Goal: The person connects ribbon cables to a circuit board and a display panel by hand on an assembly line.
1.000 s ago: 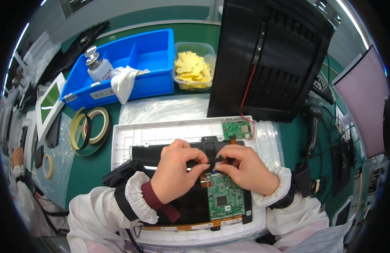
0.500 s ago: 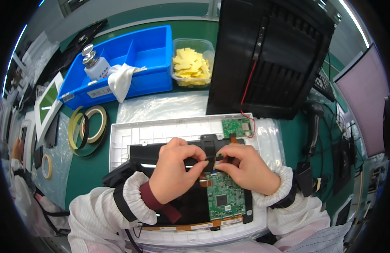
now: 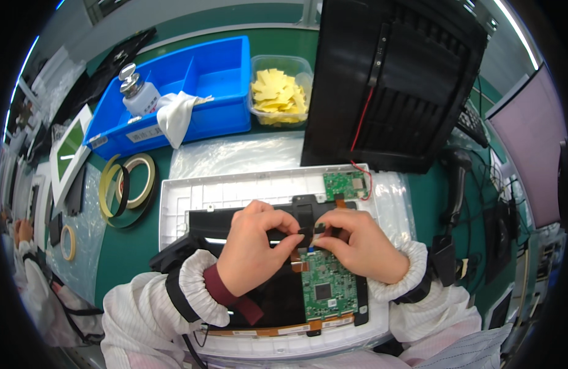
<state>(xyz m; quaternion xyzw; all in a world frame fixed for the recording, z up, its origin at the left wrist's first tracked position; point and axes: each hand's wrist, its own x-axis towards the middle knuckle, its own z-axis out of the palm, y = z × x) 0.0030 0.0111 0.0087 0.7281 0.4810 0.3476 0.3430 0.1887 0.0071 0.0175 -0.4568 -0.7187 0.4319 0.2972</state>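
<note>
white plastic tray (image 3: pixel 173 212): on green bench mat (image 3: pixel 133 252), holding flat black panel (image 3: pixel 278 301). green circuit board (image 3: pixel 328 286): on panel, right. blue plastic bin (image 3: pixel 216 80): behind tray, left; clear tub of yellow pads (image 3: pixel 278 92) just right. tape rolls (image 3: pixel 127 184): left of tray.

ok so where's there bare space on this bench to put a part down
Bare green mat lies left of the white tray, below the tape rolls. The clear plastic sheet between the blue bin and the tray is also free. Around both hands, left hand and right hand, and the circuit board, it is crowded.
</note>
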